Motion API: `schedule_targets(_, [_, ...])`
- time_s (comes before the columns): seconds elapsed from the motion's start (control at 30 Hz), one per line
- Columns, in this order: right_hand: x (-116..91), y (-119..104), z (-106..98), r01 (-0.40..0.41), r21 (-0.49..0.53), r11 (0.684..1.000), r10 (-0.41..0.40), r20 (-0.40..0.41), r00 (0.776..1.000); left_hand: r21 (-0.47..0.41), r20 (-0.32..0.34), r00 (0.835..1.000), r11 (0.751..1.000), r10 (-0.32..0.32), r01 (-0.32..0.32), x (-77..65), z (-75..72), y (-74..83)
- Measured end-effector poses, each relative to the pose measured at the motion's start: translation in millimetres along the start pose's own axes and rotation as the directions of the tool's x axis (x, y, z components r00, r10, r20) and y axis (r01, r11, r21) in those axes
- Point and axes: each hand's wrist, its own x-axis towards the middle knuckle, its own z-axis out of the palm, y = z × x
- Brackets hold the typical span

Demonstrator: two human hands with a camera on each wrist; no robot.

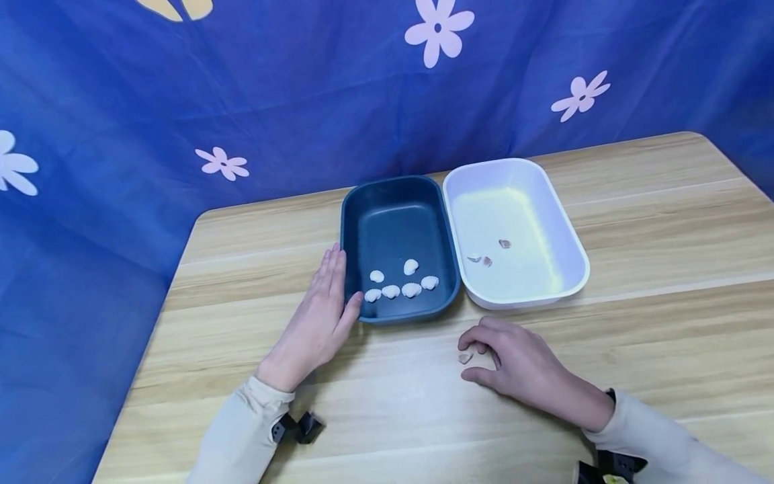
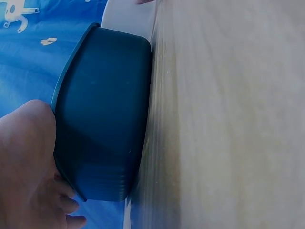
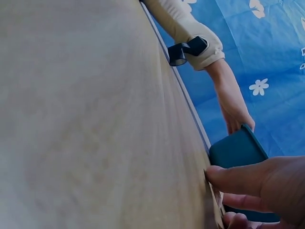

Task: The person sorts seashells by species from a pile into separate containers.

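Note:
My left hand (image 1: pixel 320 312) lies along the left side of a dark teal tray (image 1: pixel 399 314), fingers straight and thumb at the rim. Several white ribbed shells (image 1: pixel 412 290) sit in its near part, most in a row. On the table in front of the trays is a small brownish shell-like piece (image 1: pixel 465 358). My right hand (image 1: pixel 523 359) is over it, bent fingers on the far side and thumb on the near side, with a gap between them. From the right wrist, the thumb (image 3: pixel 238 179) shows low over the wood.
A white tray (image 1: pixel 577 282) stands against the teal one's right side, with a few small brownish pieces (image 1: pixel 504 243) inside. Both are on a wood-grain table (image 1: pixel 665 235). Behind the table hangs a blue cloth (image 1: pixel 302 87) with flower prints.

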Motion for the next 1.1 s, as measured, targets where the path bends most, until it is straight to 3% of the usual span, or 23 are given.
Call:
schedule_targets(0.2, [1.2, 2.8, 0.5, 0.055, 0.029, 0.998, -0.055, -0.003, 0.998, -0.006, 0.000, 1.000, 1.000, 0.001, -0.001, 0.3, 0.4, 0.2])
schedule_targets(0.63, [2.2, -1.7, -5.0, 0.101, 0.082, 0.991, -0.107, 0.067, 0.992, 0.001, 0.024, 1.000, 1.000, -0.003, 0.003, 1.2, -5.0, 0.0])
schedule_targets(1.1, [1.8, -3.6, -8.1, 0.097, 0.144, 0.985, -0.111, 0.097, 0.989, -0.021, 0.038, 0.999, 1.000, -0.006, 0.007, 1.1, -4.2, -0.8])
